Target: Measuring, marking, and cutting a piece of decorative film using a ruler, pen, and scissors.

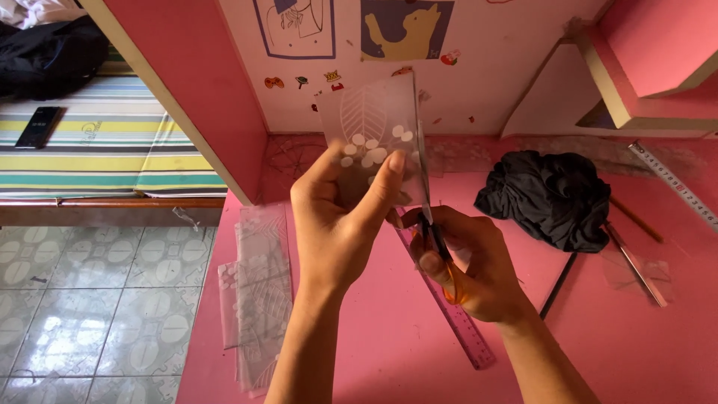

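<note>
Now clear sheet (370,135) pinched btwn left hand (336,217) fingers (385,179).

My pink worktop (389,352) carries a translucent purple plastic ruler (456,318) near the middle, a stack of clear patterned plastic sheets (258,299) at its left edge, a crumpled black cloth (550,196) far right, and a steel ruler (673,183) beyond it.
</note>
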